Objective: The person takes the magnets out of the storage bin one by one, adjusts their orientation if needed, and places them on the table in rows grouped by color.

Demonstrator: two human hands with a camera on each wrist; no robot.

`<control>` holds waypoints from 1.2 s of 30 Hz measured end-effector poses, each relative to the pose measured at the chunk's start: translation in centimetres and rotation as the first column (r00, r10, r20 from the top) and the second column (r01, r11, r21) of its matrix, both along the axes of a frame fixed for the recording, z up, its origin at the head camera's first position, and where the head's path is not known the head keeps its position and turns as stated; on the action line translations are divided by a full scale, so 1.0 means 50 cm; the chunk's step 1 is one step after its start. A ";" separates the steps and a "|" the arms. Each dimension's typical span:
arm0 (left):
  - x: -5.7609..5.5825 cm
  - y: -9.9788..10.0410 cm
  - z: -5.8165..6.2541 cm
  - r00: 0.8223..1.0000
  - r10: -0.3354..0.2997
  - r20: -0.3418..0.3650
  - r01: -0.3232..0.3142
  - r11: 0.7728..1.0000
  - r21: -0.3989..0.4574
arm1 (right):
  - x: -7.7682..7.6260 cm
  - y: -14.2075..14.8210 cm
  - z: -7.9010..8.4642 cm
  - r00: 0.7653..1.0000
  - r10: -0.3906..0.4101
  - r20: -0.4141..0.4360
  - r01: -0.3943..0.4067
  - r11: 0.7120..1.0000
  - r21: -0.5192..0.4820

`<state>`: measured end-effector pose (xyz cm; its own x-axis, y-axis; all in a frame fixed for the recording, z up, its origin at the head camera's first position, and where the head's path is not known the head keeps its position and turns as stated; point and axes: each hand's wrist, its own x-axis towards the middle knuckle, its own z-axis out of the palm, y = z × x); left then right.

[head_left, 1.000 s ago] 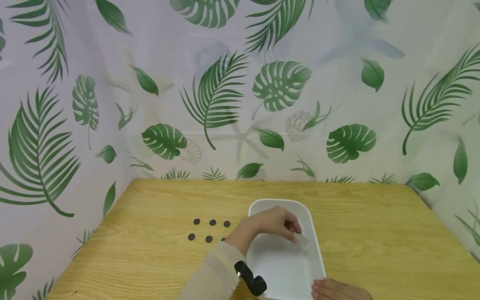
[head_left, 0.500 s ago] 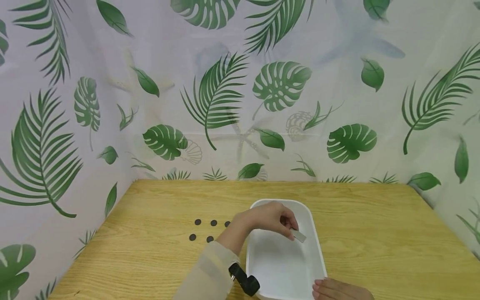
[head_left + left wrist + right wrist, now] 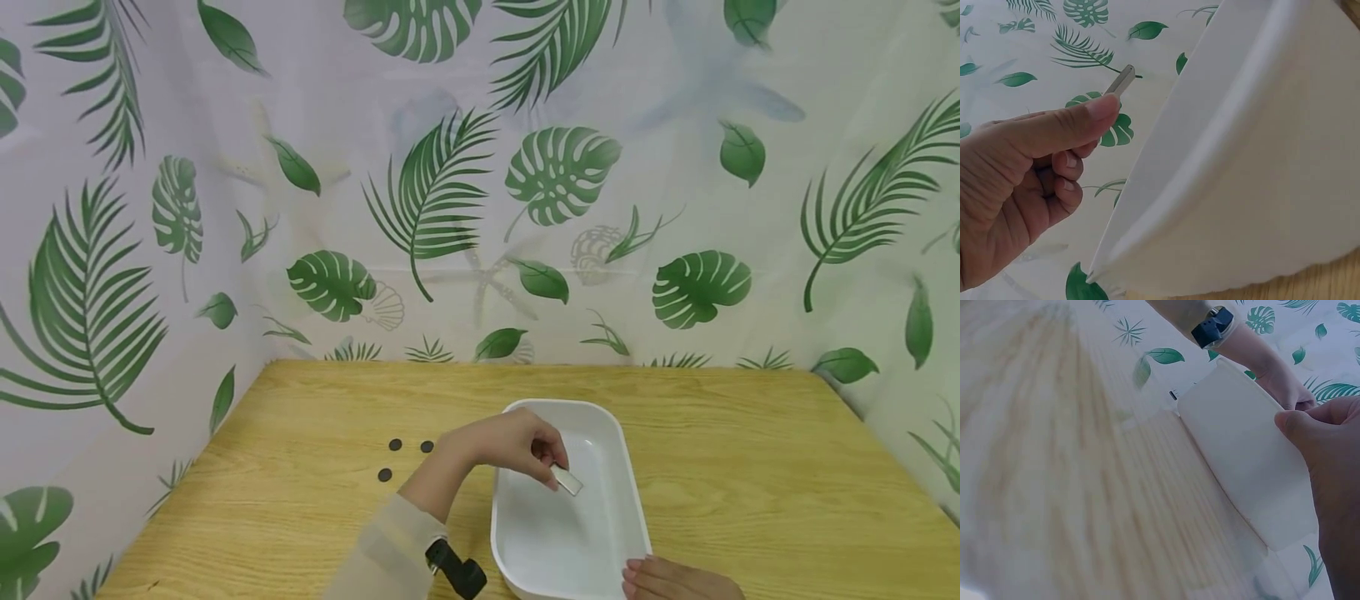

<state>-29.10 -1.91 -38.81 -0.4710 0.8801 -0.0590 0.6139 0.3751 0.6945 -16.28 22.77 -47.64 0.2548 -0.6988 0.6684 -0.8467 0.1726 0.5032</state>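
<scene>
In the head view my left hand [image 3: 517,446] is over the inside of a white rectangular tub [image 3: 630,483]. Its thumb and fingers pinch a small flat silver bar [image 3: 567,480], which also shows in the left wrist view, sticking out past the thumb [image 3: 1102,107]. The bar's exact kind is unclear. At the tub's near right corner, my right hand [image 3: 675,577] grips the rim. The right wrist view shows its thumb [image 3: 1294,425] on the outer wall, while the other fingers are mostly hidden.
Several black discs lie left of the tub; one disc [image 3: 385,475] shows near my left forearm, which hides others. The wooden table [image 3: 750,467] ends at a leaf-printed curtain [image 3: 480,208] at the back and sides. A black camera [image 3: 456,569] is strapped to my left wrist.
My left hand has moved left and slightly toward me within the tub, still pinching the silver bar. The left forearm now covers more of the black discs. My right hand has stayed on the rim.
</scene>
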 end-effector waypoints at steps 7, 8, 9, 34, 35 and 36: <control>0.005 -0.056 0.003 0.999 0.050 0.015 -0.050 0.999 0.003 | 0.003 -0.010 0.008 0.999 0.050 0.022 -0.049 0.998 -0.047; 0.007 -0.064 0.004 0.998 0.059 0.019 -0.059 0.998 0.003 | 0.004 -0.010 0.009 0.998 0.054 0.033 -0.052 0.997 -0.049; 0.008 -0.072 0.005 0.997 0.069 0.020 -0.069 0.998 0.004 | 0.004 -0.011 0.008 0.998 0.054 0.040 -0.052 0.997 -0.049; 0.041 -0.228 -0.055 0.977 0.214 -0.010 -0.214 0.977 0.026 | 0.011 -0.004 0.003 0.998 0.000 0.056 0.004 0.998 -0.068; 0.044 -0.235 -0.058 0.974 0.225 -0.013 -0.224 0.974 0.022 | 0.011 -0.004 0.003 0.999 0.001 0.053 0.003 0.998 -0.066; 0.047 -0.242 -0.062 0.971 0.238 -0.010 -0.238 0.971 0.017 | 0.010 -0.004 0.003 0.999 0.001 0.047 0.002 0.998 -0.063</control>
<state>-26.76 -13.99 -41.89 -0.6679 0.7432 -0.0393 0.5167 0.5010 0.6943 -15.78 22.55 -47.47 0.2213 -0.6547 0.7227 -0.8692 0.2035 0.4505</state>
